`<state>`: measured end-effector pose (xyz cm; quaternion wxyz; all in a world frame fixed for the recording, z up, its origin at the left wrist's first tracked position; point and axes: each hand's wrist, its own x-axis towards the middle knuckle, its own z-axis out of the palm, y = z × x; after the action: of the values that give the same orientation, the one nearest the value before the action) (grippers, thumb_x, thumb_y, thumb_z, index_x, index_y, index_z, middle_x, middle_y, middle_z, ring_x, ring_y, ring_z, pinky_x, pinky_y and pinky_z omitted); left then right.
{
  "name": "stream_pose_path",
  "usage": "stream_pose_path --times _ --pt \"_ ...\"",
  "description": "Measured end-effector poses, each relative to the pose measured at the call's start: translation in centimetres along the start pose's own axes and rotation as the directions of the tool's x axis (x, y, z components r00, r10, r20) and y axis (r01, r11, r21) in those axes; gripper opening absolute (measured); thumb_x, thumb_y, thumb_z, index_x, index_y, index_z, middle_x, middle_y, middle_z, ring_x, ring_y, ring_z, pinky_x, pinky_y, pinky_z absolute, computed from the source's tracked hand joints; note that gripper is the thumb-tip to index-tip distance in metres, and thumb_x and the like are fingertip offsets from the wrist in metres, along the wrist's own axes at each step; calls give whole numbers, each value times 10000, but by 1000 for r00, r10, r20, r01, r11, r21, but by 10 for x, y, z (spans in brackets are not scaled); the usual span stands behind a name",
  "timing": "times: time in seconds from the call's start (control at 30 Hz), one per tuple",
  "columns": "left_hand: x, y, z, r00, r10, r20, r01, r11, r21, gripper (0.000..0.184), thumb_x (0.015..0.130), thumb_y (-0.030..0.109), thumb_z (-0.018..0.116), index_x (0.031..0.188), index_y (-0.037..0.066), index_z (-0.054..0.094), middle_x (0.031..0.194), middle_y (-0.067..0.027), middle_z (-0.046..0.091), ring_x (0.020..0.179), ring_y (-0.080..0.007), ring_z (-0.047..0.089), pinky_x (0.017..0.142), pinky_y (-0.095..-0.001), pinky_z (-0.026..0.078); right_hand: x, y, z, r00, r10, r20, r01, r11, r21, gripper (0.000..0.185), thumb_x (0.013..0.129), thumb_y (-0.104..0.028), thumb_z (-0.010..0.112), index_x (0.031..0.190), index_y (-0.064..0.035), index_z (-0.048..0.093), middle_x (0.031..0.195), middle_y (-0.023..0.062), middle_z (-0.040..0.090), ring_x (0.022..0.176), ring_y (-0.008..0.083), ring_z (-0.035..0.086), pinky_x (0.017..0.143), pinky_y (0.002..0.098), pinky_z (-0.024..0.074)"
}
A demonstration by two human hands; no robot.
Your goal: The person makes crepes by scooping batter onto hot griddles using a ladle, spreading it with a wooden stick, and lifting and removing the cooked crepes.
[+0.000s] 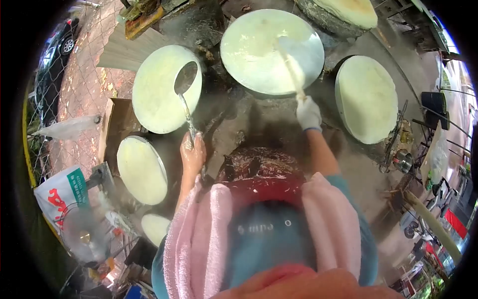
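Observation:
My left hand (193,157), bare and wet-looking, is closed round the handle of a ladle (186,78). The ladle's round bowl lies over the right part of a round pan (154,94) covered with a pale yellow-green layer. My right hand (309,114), in a white glove, grips the handle of a broad pale spatula (294,70). The spatula's blade reaches over a larger round pan (249,47) straight ahead, whose layer looks pale and shiny. Whether the blade touches the layer I cannot tell.
More pale-topped round pans stand around: one at right (367,97), one at lower left (143,170), one at top right (348,11). A dark red apron (264,189) and pink towel (331,219) are on my body. A wire fence (79,60) runs along the left, beside a fan (85,235).

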<state>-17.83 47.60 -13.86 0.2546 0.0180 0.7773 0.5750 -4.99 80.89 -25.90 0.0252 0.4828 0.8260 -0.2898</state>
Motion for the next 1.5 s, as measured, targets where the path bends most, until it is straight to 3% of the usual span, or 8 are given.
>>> stream_pose_path --times 0.1,0.23,0.8,1.07,1.17,1.23,1.33,1.5 --pt "-16 4 32 998 36 -45 -32 997 69 220 999 208 471 945 0 518 577 -2 429 372 -76 361 342 -231 264 25 4 -33 950 171 260 -252 913 322 496 953 -467 436 948 -9 627 863 176 677 856 377 637 752 440 495" --pt "-37 6 56 994 58 -89 -53 997 50 209 995 183 473 945 -16 512 550 1 409 371 -76 341 336 -228 254 -11 27 -29 917 -88 390 165 972 -170 516 962 -494 389 1184 -52 535 942 244 656 931 369 644 790 480 508" --pt "-36 35 106 995 -79 -59 86 987 136 216 992 199 473 949 -10 508 545 -5 416 358 -91 359 340 -240 274 104 47 -71 999 -10 53 17 991 -135 571 971 -366 418 1445 -98 246 964 267 655 850 412 652 736 508 501" --pt "-38 18 93 993 -72 -95 88 981 173 181 975 188 501 967 8 505 577 -14 417 356 -106 356 322 -244 285 200 -54 -90 946 -318 -58 300 931 -209 428 924 -354 494 1211 -44 556 948 176 690 900 337 674 728 417 537" --pt "-34 28 98 990 -116 -86 124 987 99 167 972 169 495 955 4 501 578 -12 422 347 -101 345 318 -242 271 136 -23 -69 921 -390 -5 383 902 197 448 882 -373 577 1221 -81 589 1115 201 646 1028 304 629 898 350 478" --pt "-29 37 106 995 -80 -68 88 988 127 168 973 168 493 952 1 501 578 -12 424 347 -99 345 319 -242 265 74 13 -83 967 -255 -26 162 530 833 519 903 -175 621 1360 13 461 1268 143 596 1112 180 580 921 288 459" --pt "-22 46 118 1000 -14 -12 15 990 137 179 976 171 484 945 -3 509 569 -9 428 349 -98 352 328 -244 255 39 75 -60 928 168 333 -370 302 878 405 915 -195 642 1307 -125 567 644 -46 545 489 40 481 415 202 368" --pt "-20 52 140 996 49 76 -59 988 143 201 985 189 479 907 6 511 550 -2 436 366 -88 375 350 -243 274 25 88 -87 884 -10 468 -424 407 809 289 895 -273 668 1155 -151 641 615 -30 543 386 60 421 338 221 317"
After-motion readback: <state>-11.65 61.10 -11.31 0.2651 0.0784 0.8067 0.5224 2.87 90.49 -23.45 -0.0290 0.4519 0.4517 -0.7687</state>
